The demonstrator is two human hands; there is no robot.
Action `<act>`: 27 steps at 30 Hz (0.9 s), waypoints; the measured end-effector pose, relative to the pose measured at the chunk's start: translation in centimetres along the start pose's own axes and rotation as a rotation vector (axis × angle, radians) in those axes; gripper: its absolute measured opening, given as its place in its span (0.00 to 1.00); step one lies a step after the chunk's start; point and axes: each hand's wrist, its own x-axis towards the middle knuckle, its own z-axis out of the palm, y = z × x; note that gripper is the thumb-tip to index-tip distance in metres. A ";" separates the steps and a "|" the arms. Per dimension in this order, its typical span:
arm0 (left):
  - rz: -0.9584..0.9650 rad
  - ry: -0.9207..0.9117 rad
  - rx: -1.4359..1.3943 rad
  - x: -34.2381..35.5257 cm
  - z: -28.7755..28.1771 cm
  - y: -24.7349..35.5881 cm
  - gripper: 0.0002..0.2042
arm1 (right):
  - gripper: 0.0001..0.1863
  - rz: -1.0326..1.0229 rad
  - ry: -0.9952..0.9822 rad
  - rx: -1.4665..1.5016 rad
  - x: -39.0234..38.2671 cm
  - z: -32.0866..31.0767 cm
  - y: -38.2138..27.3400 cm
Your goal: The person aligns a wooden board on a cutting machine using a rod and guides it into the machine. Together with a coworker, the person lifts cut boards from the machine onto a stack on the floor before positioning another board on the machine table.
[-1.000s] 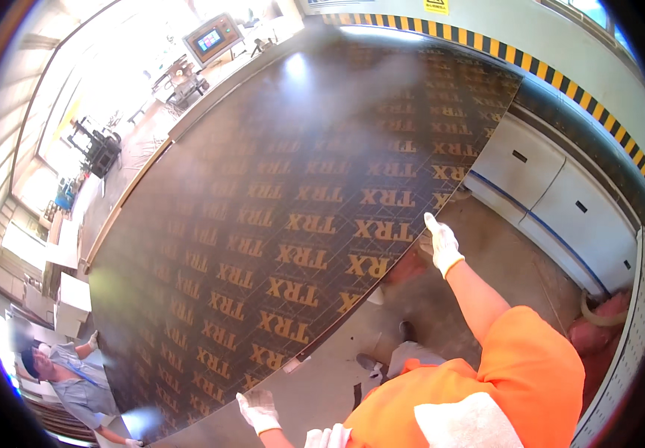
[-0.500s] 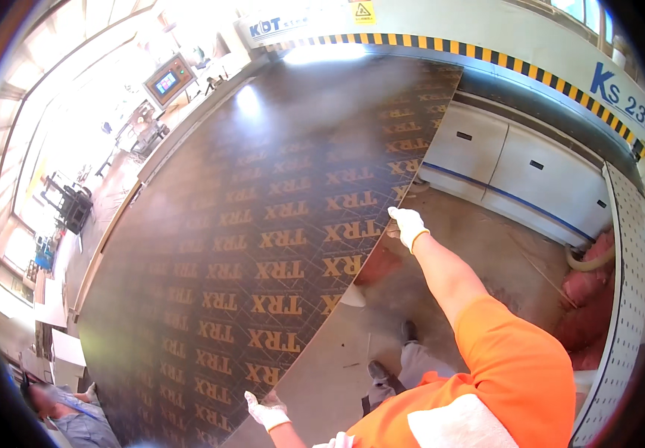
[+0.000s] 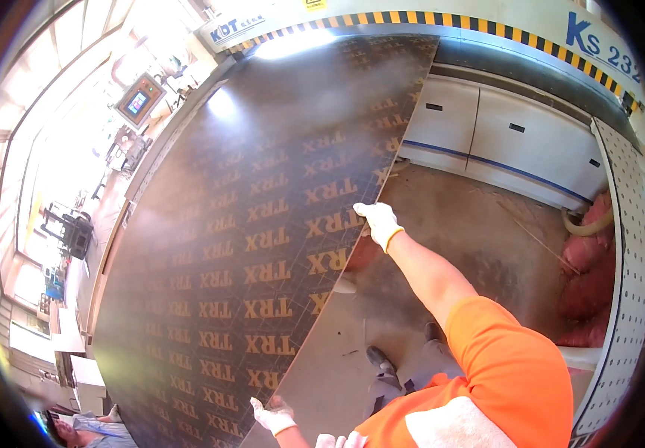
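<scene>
A large dark brown panel (image 3: 218, 299) with repeated yellow lettering fills the middle of the head view. Along its right edge, my right hand (image 3: 379, 222) in a white glove grips the board, thumb on top and fingers partly hidden at the edge. Nearer my body, my left hand (image 3: 271, 415), also gloved, holds the same edge at the near end; its thumb side shows and some fingers are hard to make out. The panel's far end reaches the machine with the striped yellow-and-black bar (image 3: 471, 24).
At the lower left, another person (image 3: 87, 429) has a hand (image 3: 115, 413) by the panel's edge. White machine cabinets (image 3: 531, 142) stand at the right, before a perforated side table (image 3: 624, 299) and pink bags (image 3: 587, 261). A control screen (image 3: 139, 101) stands far left.
The whole view has shifted, so panel and machine appear further left and the far parts higher. Both my hands keep to the panel's edge. The other person sits lower in the picture.
</scene>
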 end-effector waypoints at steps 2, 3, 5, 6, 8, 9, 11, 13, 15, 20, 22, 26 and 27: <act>0.022 0.020 -0.010 -1.0 1.1 -0.1 0.17 | 0.26 0.034 -0.018 0.041 -0.4 -0.5 -0.1; 0.033 0.032 0.003 -0.6 0.9 0.1 0.17 | 0.26 0.030 -0.029 0.019 -0.8 -0.6 -0.3; 0.053 0.000 0.018 1.6 -0.1 0.3 0.17 | 0.27 0.034 0.001 -0.006 -1.7 -1.8 0.0; 0.057 0.001 0.009 2.8 -0.9 0.5 0.17 | 0.27 0.020 0.007 -0.034 -1.4 -1.9 0.7; 0.079 -0.038 0.090 5.6 -2.4 1.0 0.21 | 0.26 0.116 -0.027 -0.041 -1.8 -2.2 0.9; 0.085 -0.092 0.058 9.2 -4.8 1.6 0.19 | 0.26 0.121 -0.056 -0.009 -2.0 -1.2 0.9; -0.025 -0.133 0.059 9.5 -2.9 1.5 0.19 | 0.26 0.144 -0.038 0.023 -1.7 -2.7 1.9; -0.111 -0.061 0.071 5.8 2.6 1.5 0.16 | 0.26 0.169 -0.017 0.049 -1.8 -3.8 2.0; -0.067 -0.072 0.121 8.4 0.5 2.6 0.17 | 0.25 0.187 -0.030 0.060 -2.5 -3.5 2.3; -0.028 -0.158 0.336 9.5 4.8 5.7 0.21 | 0.20 0.118 0.014 0.131 -4.6 -3.6 2.0; -0.032 -0.183 0.364 9.3 8.5 7.1 0.22 | 0.17 0.155 0.117 0.098 -5.1 -3.1 2.1; -0.072 -0.237 0.400 10.7 14.4 10.8 0.22 | 0.17 0.135 0.196 0.141 -7.2 -2.2 0.6; -0.080 -0.254 0.408 11.4 15.6 11.7 0.22 | 0.17 0.123 0.207 0.187 -7.6 -2.2 0.2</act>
